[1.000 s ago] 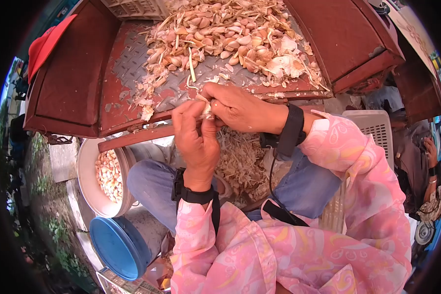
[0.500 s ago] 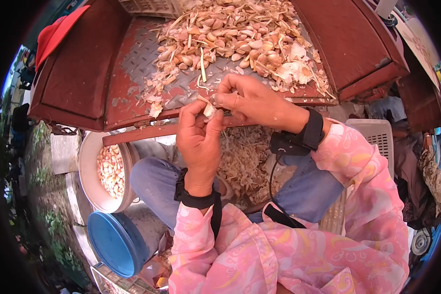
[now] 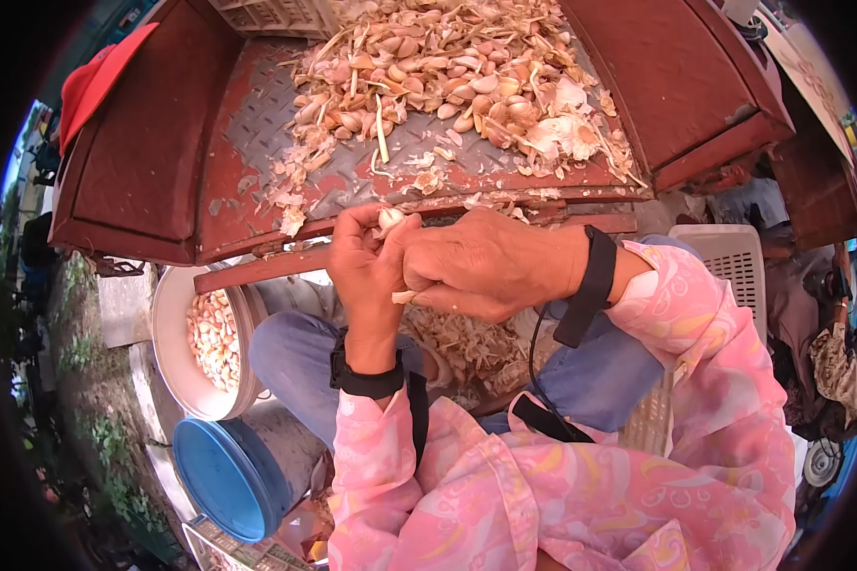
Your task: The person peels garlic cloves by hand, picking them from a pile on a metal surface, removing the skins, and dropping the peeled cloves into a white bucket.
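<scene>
My left hand pinches a pale garlic clove between thumb and fingertips, just off the front edge of the red tray. Close against it on the right, my right hand is closed with its back turned up. A small pale bit pokes out at its lower fingers; whether it is peel or something else I cannot make out. Behind both hands, a heap of unpeeled garlic cloves with dry skins and stalks lies on the metal tray.
On the left, a white bucket contains peeled cloves. Below it a blue-topped bucket lies tilted. Garlic skins cover the ground between my knees. A white plastic basket stands right; a red cap hangs at upper left.
My right hand has turned over, back up, and moved lower and nearer the left wrist. The clove in my left hand now looks rounder and whiter, with no loose skin flap showing.
</scene>
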Action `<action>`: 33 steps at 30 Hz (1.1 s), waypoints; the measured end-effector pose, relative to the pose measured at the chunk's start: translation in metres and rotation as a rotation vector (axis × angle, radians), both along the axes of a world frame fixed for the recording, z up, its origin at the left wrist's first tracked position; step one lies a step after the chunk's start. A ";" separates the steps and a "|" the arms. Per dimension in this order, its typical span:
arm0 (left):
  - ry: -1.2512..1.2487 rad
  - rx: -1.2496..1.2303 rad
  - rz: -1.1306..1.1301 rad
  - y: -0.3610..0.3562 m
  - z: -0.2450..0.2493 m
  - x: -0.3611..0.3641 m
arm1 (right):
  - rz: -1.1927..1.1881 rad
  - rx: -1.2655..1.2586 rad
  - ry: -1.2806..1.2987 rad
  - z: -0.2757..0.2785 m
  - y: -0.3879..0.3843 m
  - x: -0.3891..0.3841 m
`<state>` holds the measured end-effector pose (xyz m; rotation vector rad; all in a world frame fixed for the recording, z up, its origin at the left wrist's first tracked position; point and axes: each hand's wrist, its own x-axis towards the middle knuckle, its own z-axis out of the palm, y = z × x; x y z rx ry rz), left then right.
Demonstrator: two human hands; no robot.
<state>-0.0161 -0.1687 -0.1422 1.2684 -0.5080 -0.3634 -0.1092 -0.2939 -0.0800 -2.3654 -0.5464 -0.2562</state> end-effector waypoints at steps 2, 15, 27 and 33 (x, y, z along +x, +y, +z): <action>-0.003 -0.021 -0.013 0.003 0.004 0.000 | -0.086 -0.084 0.046 -0.005 -0.008 0.001; -0.484 0.179 -0.085 0.010 0.004 -0.006 | -0.132 -0.008 0.305 -0.019 -0.027 0.015; 0.137 -0.188 -0.071 -0.009 0.017 -0.012 | -0.269 0.685 0.536 -0.014 -0.030 0.021; 0.254 -0.197 -0.031 -0.003 0.016 -0.009 | -0.275 0.967 0.687 -0.007 -0.033 0.027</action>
